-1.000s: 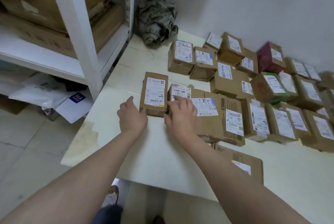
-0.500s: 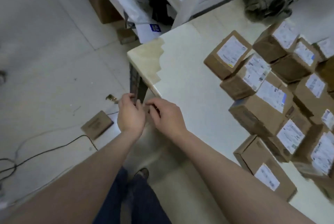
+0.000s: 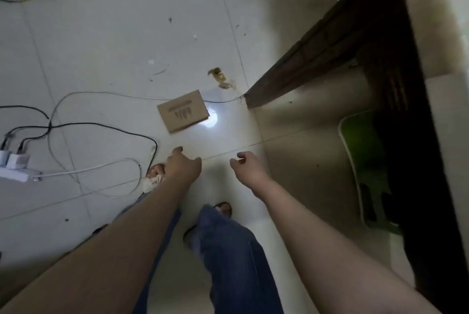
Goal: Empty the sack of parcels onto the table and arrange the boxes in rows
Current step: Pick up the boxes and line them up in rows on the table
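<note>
A stray box lies flat on the floor by the table leg, just ahead of the left hand and right hand, both loosely curled and empty. Stooping for it, the person could snag a foot in the cables looped alongside.

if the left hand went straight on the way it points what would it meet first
Likely the cardboard box on the floor; nothing shows between it and the left hand, though depth is unclear.
</note>
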Demonstrator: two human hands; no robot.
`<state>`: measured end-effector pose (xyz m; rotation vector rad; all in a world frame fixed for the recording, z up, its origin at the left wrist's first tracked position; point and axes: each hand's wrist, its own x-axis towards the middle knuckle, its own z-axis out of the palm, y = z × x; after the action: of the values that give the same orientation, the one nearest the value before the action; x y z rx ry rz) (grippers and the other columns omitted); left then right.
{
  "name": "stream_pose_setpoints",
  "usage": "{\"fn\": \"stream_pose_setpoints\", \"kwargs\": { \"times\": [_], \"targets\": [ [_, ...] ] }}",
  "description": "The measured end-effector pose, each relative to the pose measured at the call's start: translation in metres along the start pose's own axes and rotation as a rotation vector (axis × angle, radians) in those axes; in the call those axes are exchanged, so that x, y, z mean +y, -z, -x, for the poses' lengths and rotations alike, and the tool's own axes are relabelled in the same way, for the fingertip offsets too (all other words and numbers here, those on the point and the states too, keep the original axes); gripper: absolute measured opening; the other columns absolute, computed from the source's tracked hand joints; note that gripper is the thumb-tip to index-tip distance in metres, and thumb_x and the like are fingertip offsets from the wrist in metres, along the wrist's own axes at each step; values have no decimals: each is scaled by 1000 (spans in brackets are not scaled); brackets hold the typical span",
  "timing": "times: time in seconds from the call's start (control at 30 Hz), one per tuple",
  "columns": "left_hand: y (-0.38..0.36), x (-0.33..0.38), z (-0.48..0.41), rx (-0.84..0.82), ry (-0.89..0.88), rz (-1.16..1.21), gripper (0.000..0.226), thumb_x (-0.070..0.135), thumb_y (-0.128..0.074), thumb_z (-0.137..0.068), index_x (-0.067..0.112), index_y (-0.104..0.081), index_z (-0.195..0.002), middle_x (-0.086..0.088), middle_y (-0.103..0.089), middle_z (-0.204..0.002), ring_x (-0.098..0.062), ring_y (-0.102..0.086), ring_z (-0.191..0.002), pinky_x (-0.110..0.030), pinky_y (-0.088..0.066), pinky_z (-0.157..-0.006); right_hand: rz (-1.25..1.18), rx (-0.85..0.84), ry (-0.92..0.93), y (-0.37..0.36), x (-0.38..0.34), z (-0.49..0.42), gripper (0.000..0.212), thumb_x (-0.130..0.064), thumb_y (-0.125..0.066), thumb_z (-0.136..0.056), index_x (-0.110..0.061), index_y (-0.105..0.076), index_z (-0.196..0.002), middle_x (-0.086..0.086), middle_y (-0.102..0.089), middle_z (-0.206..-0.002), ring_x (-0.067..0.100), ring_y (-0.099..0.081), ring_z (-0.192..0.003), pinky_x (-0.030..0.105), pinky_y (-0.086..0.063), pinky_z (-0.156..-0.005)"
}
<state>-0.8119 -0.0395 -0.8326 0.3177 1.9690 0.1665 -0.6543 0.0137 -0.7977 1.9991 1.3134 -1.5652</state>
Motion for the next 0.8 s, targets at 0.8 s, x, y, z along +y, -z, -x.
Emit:
{"fn": "stream_pose_setpoints", "kwargs": {
  "times": [0.8],
  "targets": [
    [-44,-37,-183,194,266,445,78,62,-55,-87,18,-35,-148,-17,-41,-147,-37,-41,-133,-43,-36,-107,-226,16,-114,-113,-14,-219,61,-66,-49,-86,-37,-38,-139,5,-36,-136,29,-50,-115,49,-51,-99]
  ]
}}
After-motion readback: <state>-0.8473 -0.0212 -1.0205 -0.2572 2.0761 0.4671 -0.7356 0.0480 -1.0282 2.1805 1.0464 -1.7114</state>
